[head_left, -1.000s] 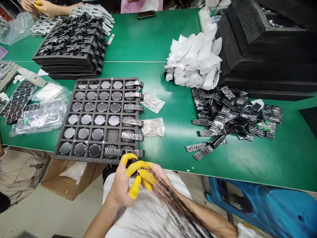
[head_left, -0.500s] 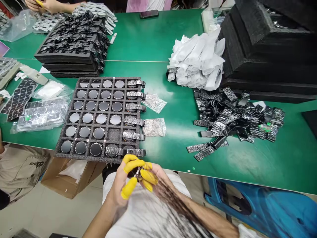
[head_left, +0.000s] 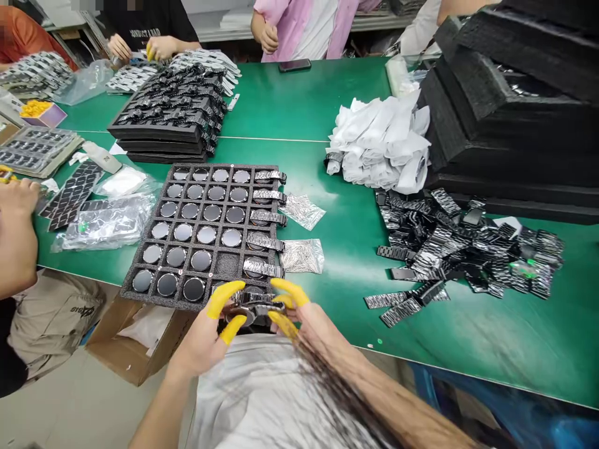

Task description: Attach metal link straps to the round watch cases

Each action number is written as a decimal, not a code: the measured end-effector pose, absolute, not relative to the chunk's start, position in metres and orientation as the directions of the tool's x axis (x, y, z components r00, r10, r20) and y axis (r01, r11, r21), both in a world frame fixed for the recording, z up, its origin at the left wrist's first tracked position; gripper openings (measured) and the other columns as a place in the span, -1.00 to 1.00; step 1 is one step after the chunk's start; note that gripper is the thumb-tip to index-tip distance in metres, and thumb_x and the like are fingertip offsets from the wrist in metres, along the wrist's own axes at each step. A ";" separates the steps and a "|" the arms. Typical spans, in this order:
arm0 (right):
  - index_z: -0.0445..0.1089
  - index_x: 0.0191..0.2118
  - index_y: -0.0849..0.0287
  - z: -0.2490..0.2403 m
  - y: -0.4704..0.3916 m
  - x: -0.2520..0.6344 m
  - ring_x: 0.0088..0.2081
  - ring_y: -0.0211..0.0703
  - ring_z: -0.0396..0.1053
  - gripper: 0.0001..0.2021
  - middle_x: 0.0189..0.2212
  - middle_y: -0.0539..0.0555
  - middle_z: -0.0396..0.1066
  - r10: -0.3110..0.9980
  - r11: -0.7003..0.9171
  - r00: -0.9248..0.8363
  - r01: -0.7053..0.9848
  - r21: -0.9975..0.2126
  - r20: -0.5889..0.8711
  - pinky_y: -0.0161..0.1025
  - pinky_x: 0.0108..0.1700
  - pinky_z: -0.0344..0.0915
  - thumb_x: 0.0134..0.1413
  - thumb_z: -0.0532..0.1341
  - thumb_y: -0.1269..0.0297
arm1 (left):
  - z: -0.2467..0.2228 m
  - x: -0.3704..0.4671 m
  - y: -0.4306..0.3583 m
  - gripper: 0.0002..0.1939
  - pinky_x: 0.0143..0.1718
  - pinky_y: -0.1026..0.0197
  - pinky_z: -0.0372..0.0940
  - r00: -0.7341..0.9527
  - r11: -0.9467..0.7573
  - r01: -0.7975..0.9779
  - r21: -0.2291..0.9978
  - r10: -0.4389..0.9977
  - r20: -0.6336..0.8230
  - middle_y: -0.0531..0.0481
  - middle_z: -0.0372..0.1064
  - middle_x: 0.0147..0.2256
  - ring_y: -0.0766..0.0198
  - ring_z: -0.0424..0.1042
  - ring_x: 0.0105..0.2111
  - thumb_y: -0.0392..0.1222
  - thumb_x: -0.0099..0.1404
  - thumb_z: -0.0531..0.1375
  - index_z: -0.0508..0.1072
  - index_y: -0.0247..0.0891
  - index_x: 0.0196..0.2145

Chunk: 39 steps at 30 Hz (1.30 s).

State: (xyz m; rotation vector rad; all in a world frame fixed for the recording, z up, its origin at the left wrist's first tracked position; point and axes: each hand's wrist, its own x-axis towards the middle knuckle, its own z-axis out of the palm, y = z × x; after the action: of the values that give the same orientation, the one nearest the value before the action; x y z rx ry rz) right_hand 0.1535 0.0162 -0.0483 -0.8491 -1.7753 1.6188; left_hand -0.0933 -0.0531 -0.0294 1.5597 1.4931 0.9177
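Note:
A watch with a metal band lies flat between my two hands at the table's near edge. My left hand pinches its left end with yellow finger cots on thumb and fingers. My right hand, also in yellow cots, grips its right end. Just beyond them sits a black foam tray with round watch faces in its cells and banded watches down its right column.
Two small plastic bags of pins lie right of the tray. A pile of loose metal bands and white wrappers lie to the right, stacked black foam behind. Filled trays stand far left. Other people work opposite and at left.
The hands have risen from my lap to the table's edge, and the watch is now held stretched flat between them. The camera has tilted up, showing people across the table.

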 end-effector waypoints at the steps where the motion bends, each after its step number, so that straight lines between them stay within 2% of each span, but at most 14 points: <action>1: 0.42 0.23 0.05 -0.051 0.022 0.151 -0.25 -0.07 0.54 -0.69 -0.21 0.11 0.56 0.776 0.139 -0.629 0.088 -0.986 0.053 -0.16 -0.17 0.52 0.48 0.16 0.20 | -0.028 -0.097 -0.047 -0.51 0.15 0.04 0.51 0.120 -0.039 0.500 0.865 0.992 -0.025 -0.12 0.55 0.15 0.10 0.59 0.07 -0.15 0.50 0.22 0.37 -0.05 0.33; 3: 0.44 0.22 0.04 -0.052 0.038 0.144 -0.10 -0.03 0.56 -0.68 -0.10 0.14 0.58 0.739 0.314 -0.653 0.115 -0.942 0.166 -0.10 -0.03 0.54 0.48 0.14 0.30 | -0.022 -0.107 -0.032 -0.53 0.18 0.04 0.50 0.238 -0.116 0.594 0.796 0.971 -0.036 -0.08 0.57 0.11 0.13 0.58 0.07 -0.25 0.49 0.21 0.40 -0.06 0.31; 5: 0.46 0.21 0.05 -0.051 0.055 0.134 0.05 -0.01 0.52 -0.65 0.04 0.19 0.54 0.674 0.475 -0.691 0.135 -0.869 0.261 -0.04 0.11 0.51 0.45 0.10 0.43 | -0.018 -0.119 -0.014 -0.58 0.23 -0.01 0.47 0.271 -0.220 0.692 0.688 0.962 0.035 -0.08 0.57 0.09 0.11 0.56 0.10 -0.37 0.46 0.16 0.50 -0.11 0.20; 7: 0.48 0.19 0.07 -0.051 0.073 0.121 0.14 0.01 0.46 -0.59 0.13 0.23 0.47 0.607 0.622 -0.724 0.179 -0.762 0.326 0.01 0.17 0.49 0.39 0.07 0.54 | -0.017 -0.129 0.005 -0.54 0.32 -0.11 0.39 0.288 -0.311 0.788 0.532 0.949 0.128 -0.12 0.53 0.15 0.07 0.48 0.20 -0.50 0.41 0.08 0.54 -0.17 0.13; 9: 0.51 0.14 0.10 -0.052 0.090 0.110 0.17 0.06 0.42 -0.57 0.17 0.27 0.43 0.538 0.751 -0.767 0.246 -0.613 0.350 0.06 0.18 0.47 0.35 0.07 0.61 | -0.020 -0.138 0.020 -0.49 0.39 -0.19 0.30 0.279 -0.323 0.845 0.425 0.946 0.163 -0.17 0.47 0.22 0.04 0.38 0.31 -0.54 0.39 0.03 0.52 -0.21 0.15; 12: 0.56 -0.02 0.16 -0.059 0.107 0.101 0.11 0.10 0.43 -0.63 0.11 0.30 0.46 0.472 0.823 -0.824 0.285 -0.492 0.314 0.09 0.15 0.47 0.29 0.12 0.67 | -0.029 -0.147 0.026 -0.49 0.42 -0.23 0.27 0.261 -0.281 0.880 0.382 0.960 0.103 -0.21 0.38 0.32 0.01 0.31 0.37 -0.46 0.45 0.04 0.44 -0.25 0.27; 14: 0.56 -0.05 0.17 -0.064 0.113 0.101 0.07 0.08 0.45 -0.61 0.08 0.29 0.48 0.460 0.827 -0.833 0.277 -0.489 0.308 0.06 0.13 0.48 0.24 0.11 0.71 | -0.034 -0.152 0.020 -0.53 0.42 -0.24 0.26 0.256 -0.262 0.880 0.396 0.964 0.071 -0.22 0.33 0.36 -0.01 0.30 0.38 -0.36 0.50 0.08 0.40 -0.22 0.31; 18: 0.54 0.02 0.15 -0.069 0.113 0.103 0.07 -0.01 0.49 -0.56 0.09 0.23 0.49 0.512 0.784 -0.786 0.262 -0.563 0.347 -0.05 0.12 0.49 0.22 0.08 0.70 | -0.036 -0.158 0.008 -0.53 0.42 -0.22 0.25 0.206 -0.222 0.878 0.425 0.975 0.083 -0.22 0.35 0.35 0.00 0.31 0.37 -0.19 0.57 0.09 0.33 -0.19 0.37; 22: 0.52 0.02 0.15 -0.065 0.109 0.097 0.03 -0.06 0.52 -0.62 0.09 0.22 0.49 0.546 0.728 -0.744 0.191 -0.659 0.387 -0.09 0.09 0.51 0.32 0.06 0.63 | -0.032 -0.159 0.012 -0.53 0.44 -0.19 0.22 0.188 -0.223 0.879 0.421 0.974 0.123 -0.23 0.34 0.36 0.02 0.28 0.39 -0.15 0.58 0.09 0.32 -0.22 0.38; 26: 0.50 0.01 0.13 -0.070 0.106 0.093 0.02 -0.08 0.52 -0.62 0.03 0.18 0.51 0.584 0.674 -0.706 0.147 -0.724 0.401 -0.08 0.08 0.52 0.32 0.04 0.63 | -0.032 -0.155 0.021 -0.56 0.43 -0.16 0.24 0.218 -0.246 0.883 0.399 0.969 0.115 -0.17 0.35 0.36 0.03 0.28 0.39 -0.17 0.58 0.10 0.36 -0.19 0.35; 31: 0.47 0.08 0.17 -0.077 0.090 0.108 0.23 0.14 0.36 -0.63 0.11 0.29 0.47 0.578 0.746 -0.713 0.265 -0.611 0.397 0.20 0.23 0.42 0.31 0.07 0.61 | -0.045 -0.153 0.022 -0.63 0.39 -0.25 0.22 0.253 -0.270 0.923 0.273 0.962 0.098 -0.15 0.43 0.31 -0.08 0.30 0.37 -0.19 0.56 0.12 0.50 -0.17 0.23; 34: 0.41 0.20 0.15 -0.066 0.078 0.146 0.28 0.15 0.32 -0.65 0.18 0.30 0.43 0.666 0.693 -0.650 0.358 -0.626 0.365 0.22 0.28 0.38 0.39 0.14 0.49 | -0.063 -0.163 0.016 -0.59 0.40 -0.26 0.17 0.287 -0.313 0.924 0.221 0.948 0.141 -0.17 0.40 0.33 -0.10 0.28 0.39 -0.17 0.56 0.09 0.44 -0.15 0.29; 36: 0.40 0.22 0.14 -0.056 0.074 0.185 0.24 0.17 0.36 -0.68 0.16 0.30 0.45 0.741 0.630 -0.608 0.481 -0.610 0.286 0.21 0.27 0.40 0.42 0.19 0.39 | -0.076 -0.172 0.013 -0.54 0.45 -0.30 0.05 0.318 -0.351 0.919 0.180 0.929 0.190 -0.21 0.38 0.35 -0.13 0.25 0.41 -0.14 0.56 0.09 0.37 -0.13 0.35; 39: 0.41 0.22 0.15 -0.044 0.069 0.257 0.22 0.26 0.37 -0.64 0.15 0.31 0.46 0.846 0.500 -0.525 0.717 -0.486 0.097 0.26 0.26 0.38 0.36 0.30 0.33 | -0.085 -0.176 0.014 -0.48 0.47 -0.36 0.00 0.311 -0.358 0.918 0.173 0.918 0.247 -0.24 0.30 0.39 -0.20 0.21 0.43 -0.11 0.54 0.12 0.30 -0.12 0.40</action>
State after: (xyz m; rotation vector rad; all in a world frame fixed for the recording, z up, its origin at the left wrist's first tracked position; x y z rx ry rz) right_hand 0.2570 0.0694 -0.0440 -1.3094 -2.4250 0.5627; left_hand -0.1765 0.0135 -0.0851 2.5435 1.7800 0.4793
